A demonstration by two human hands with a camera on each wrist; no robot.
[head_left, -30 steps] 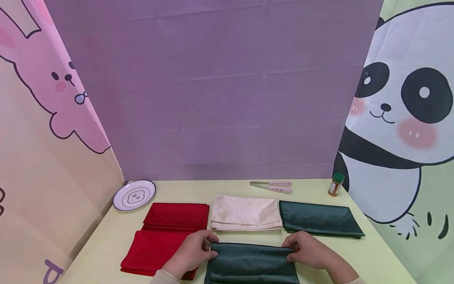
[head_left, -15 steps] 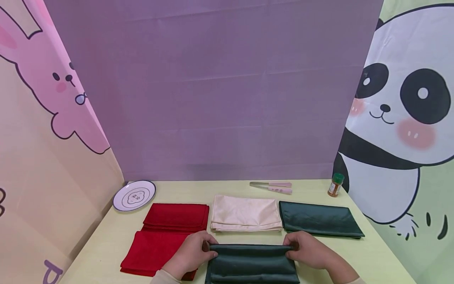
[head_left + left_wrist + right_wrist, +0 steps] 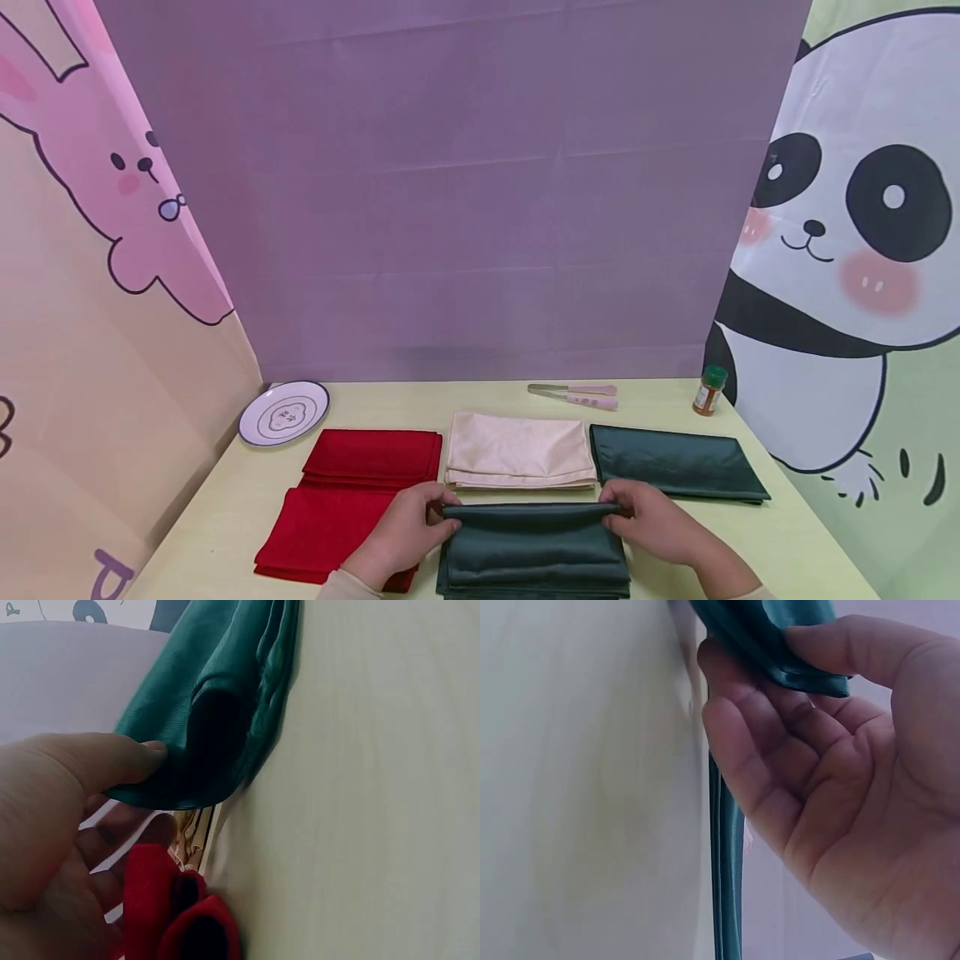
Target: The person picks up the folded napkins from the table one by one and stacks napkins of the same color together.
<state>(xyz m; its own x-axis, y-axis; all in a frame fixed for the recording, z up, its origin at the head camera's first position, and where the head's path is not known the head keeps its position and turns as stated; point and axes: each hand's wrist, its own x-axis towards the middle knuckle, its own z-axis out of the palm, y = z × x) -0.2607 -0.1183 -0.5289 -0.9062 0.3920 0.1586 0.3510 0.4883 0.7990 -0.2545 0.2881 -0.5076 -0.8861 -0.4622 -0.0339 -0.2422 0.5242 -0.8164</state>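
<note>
A dark green folded cloth [image 3: 536,546] lies at the front middle of the table, its far edge raised between my hands. My left hand [image 3: 408,529] pinches the far left corner, and my right hand [image 3: 656,525] pinches the far right corner. In the left wrist view the thumb presses on the green cloth [image 3: 180,705], whose layers curve over in a loop beside it. The right wrist view shows thumb and fingers gripping the other corner of the cloth [image 3: 810,675]. Two folded red cloths, a rear one [image 3: 375,454] and a front one [image 3: 330,525], lie beside my left hand.
Behind the held cloth lie a folded cream cloth [image 3: 521,450] and a second dark green cloth [image 3: 678,462]. A white plate [image 3: 285,414] stands at the back left of the table [image 3: 202,533]. Pink-handled tongs [image 3: 592,401] and a green-capped spice jar [image 3: 708,392] are at the back.
The far edge of the green cloth has risen and moved slightly away from me with both hands, showing stacked layers at its near edge. The other things have stayed put.
</note>
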